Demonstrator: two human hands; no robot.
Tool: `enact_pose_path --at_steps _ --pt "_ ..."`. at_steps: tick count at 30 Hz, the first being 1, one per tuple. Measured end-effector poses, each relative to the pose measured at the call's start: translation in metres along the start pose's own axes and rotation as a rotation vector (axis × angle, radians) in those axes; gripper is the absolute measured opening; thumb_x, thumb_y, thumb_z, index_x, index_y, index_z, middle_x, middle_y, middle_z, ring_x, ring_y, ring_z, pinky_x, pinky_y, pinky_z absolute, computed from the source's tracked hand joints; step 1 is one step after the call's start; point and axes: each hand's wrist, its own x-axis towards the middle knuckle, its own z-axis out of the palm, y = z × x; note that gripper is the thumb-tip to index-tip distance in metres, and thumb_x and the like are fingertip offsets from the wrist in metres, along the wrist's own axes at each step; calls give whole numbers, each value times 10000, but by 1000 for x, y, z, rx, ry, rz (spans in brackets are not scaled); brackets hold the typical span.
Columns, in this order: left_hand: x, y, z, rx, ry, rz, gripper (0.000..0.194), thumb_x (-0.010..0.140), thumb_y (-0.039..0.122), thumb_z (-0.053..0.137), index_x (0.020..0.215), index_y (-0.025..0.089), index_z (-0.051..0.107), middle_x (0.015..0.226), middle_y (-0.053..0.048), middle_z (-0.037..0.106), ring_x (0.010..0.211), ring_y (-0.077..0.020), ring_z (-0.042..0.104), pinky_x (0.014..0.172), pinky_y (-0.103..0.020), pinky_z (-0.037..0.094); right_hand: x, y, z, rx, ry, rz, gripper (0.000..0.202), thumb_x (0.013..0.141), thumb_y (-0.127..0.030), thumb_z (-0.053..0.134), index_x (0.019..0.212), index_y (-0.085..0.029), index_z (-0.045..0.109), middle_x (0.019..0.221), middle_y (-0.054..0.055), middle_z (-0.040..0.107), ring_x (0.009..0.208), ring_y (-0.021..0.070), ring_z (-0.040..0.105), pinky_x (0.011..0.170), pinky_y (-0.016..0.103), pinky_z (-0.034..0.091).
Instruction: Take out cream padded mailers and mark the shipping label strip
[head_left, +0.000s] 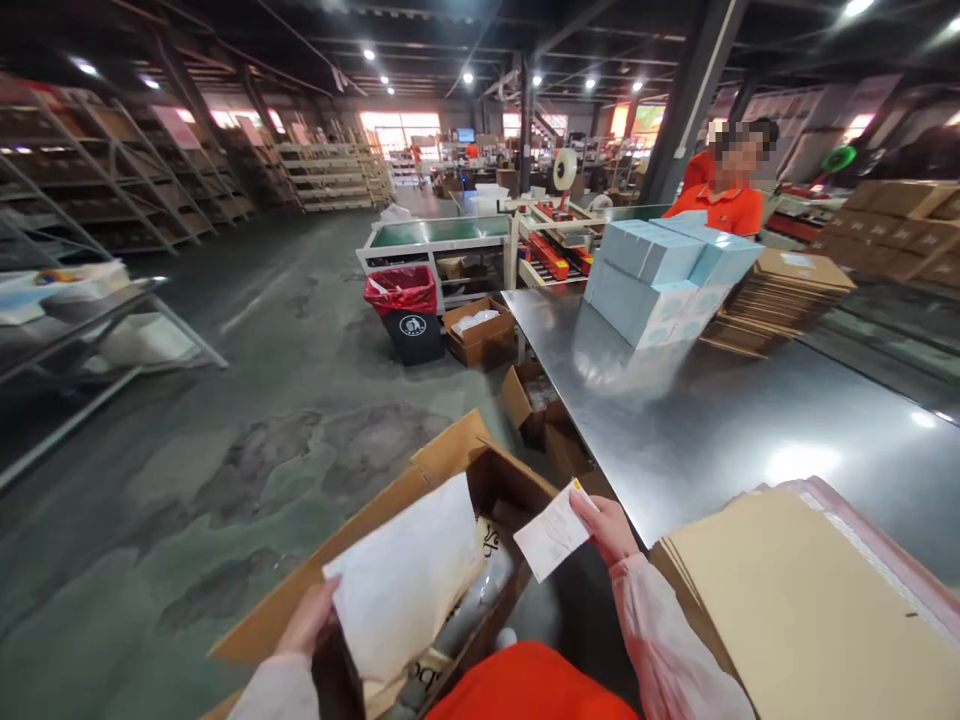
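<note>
**A:** Looks like mid-unpack. Left hand pinching a white flat packet by its lower left corner, fingers closed on it, held just above the open cardboard box sitting on the floor beside the bench. Right hand up near the bench edge, fingers clamped on a small white paper slip, tilted up as if for reading.

**B:** Agreed, probably the check-slip-against-item stage. Next move likely calls for getting the packet clear of the box flaps and over to the bench without dropping the slip. Both hands busy, so one of them needs freeing first.

**A:** Yep. Packet itself: plain white, thin, a bit floppy, slightly bowed, no print visible on the side showing. Hard to tell whether bag or envelope. More stuff down in the box underneath, some clear wrap and dark lettering, too murky to name.

**B:** Landing spot looks tight-ish though. Stack of flat brown cardboard sheets right beside the right hand, on something pink. Pale blue boxes further up the bench, well apart, with a person in an orange shirt behind them.
</note>
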Motion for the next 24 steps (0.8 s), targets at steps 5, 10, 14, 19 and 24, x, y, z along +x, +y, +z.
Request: enact_pose_path --at_steps 5,10,14,19,24 --pt "-35 40 50 29 -183 457 399 659 489 662 943 210 695 1238 -115 606 1192 -299 548 958 -399 480 -19 -20 4 -115 -45 -7 436 558 -547 774 497 -135 643 458 13 579 458 105 464 466 243 297" --pt "-103 102 119 245 -671 948 337 743 212 662 1073 254 716 1389 -97 510 1209 -266 540 1035 -411 448 -25 -31 8 -77 -144 31 434 544 -516 806 515 -108 658 447 10 573 443 87 435 463 234 272" --pt "-123 112 157 303 -642 1105 337 785 86 563 1080 171 701 1011 -100 707 953 -224 657 884 -352 539 -44 -21 11 165 -108 -6 513 562 -621 760 635 -120 680 560 24 637 515 117 521 524 248 377" --pt "-138 104 183 162 -658 1435 224 898 185 514 1017 191 703 1000 -94 710 920 -194 671 844 -285 545 -95 8 18 655 114 -77 531 603 -543 802 919 -127 706 841 72 726 746 174 654 765 320 487" --pt "-186 91 220 94 -939 1686 222 901 200 506 868 214 725 800 -74 623 726 -163 623 629 -245 515 -152 49 -28 1108 348 -51 423 617 -467 829 830 -131 683 812 62 730 757 193 682 780 354 512"
